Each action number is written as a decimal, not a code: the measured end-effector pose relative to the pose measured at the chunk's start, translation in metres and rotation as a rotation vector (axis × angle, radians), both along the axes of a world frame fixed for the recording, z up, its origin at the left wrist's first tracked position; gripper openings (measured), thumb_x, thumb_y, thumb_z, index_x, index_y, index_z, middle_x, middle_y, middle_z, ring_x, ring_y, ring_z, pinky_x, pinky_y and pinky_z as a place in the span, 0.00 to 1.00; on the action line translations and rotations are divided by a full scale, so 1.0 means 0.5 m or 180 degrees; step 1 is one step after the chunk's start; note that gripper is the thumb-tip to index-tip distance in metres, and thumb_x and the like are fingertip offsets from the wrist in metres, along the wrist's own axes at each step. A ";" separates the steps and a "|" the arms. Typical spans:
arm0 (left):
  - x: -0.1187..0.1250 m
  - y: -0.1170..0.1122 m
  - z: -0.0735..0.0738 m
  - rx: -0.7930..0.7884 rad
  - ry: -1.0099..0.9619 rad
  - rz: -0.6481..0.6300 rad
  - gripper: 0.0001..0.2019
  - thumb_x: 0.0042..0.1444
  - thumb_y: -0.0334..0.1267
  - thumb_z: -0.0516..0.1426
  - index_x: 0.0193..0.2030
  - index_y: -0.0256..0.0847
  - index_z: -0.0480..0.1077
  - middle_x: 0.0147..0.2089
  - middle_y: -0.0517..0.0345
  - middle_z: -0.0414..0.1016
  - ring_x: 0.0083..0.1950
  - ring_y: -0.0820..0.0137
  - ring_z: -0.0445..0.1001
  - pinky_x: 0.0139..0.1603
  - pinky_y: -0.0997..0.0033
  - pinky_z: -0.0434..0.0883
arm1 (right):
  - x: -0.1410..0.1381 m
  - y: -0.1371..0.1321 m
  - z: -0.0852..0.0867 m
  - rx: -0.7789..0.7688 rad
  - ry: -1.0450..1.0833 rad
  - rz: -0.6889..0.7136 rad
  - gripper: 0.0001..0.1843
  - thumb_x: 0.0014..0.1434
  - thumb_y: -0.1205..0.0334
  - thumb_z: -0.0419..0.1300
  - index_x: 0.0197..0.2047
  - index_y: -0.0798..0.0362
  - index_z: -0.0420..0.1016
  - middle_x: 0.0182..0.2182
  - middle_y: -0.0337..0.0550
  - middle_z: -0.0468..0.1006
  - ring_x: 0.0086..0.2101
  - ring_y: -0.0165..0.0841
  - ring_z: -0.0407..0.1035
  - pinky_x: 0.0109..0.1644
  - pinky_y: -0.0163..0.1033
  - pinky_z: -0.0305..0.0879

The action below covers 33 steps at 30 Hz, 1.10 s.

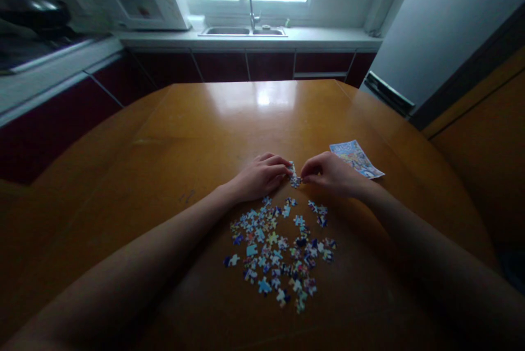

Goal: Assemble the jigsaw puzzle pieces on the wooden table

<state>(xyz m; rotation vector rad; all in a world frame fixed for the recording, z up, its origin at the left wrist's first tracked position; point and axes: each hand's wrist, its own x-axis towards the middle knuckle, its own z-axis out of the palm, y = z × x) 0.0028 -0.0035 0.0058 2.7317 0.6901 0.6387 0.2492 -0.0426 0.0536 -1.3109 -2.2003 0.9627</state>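
- At mid-frame: joined puzzle pieces (294, 181), long axis running up-frame.
- Left hand (266, 174): fingers lightly spread, touching the left edge.
- Right hand (327, 171): pinching a puzzle piece (299, 180) at lower right — joined or loose, unclear.

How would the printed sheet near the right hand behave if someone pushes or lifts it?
The sheet looks thin, so it is probably light and floppy. Lying nearly flat, it seems unlikely to roll. The table looks glossy, so the sheet may slide easily.
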 end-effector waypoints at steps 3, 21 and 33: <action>0.000 0.000 0.000 -0.0003 -0.0016 0.0003 0.12 0.68 0.35 0.54 0.52 0.49 0.76 0.56 0.56 0.77 0.55 0.63 0.71 0.60 0.55 0.69 | -0.002 0.001 -0.024 -0.0185 0.0041 0.0177 0.07 0.57 0.69 0.62 0.33 0.54 0.83 0.30 0.43 0.83 0.31 0.31 0.74 0.37 0.37 0.67; 0.001 0.000 0.000 -0.0034 -0.0111 -0.0030 0.12 0.68 0.36 0.54 0.51 0.49 0.76 0.55 0.54 0.77 0.55 0.62 0.71 0.59 0.54 0.69 | -0.011 -0.007 -0.040 -0.0122 -0.0019 0.0252 0.05 0.57 0.64 0.64 0.34 0.54 0.81 0.25 0.38 0.75 0.26 0.28 0.64 0.32 0.36 0.60; 0.001 -0.002 0.000 -0.0035 -0.0101 -0.0010 0.12 0.68 0.36 0.54 0.51 0.49 0.76 0.54 0.54 0.77 0.55 0.63 0.72 0.59 0.54 0.69 | -0.017 -0.014 -0.037 0.0009 -0.0145 0.0280 0.03 0.56 0.67 0.64 0.34 0.54 0.80 0.27 0.37 0.75 0.28 0.27 0.64 0.35 0.36 0.60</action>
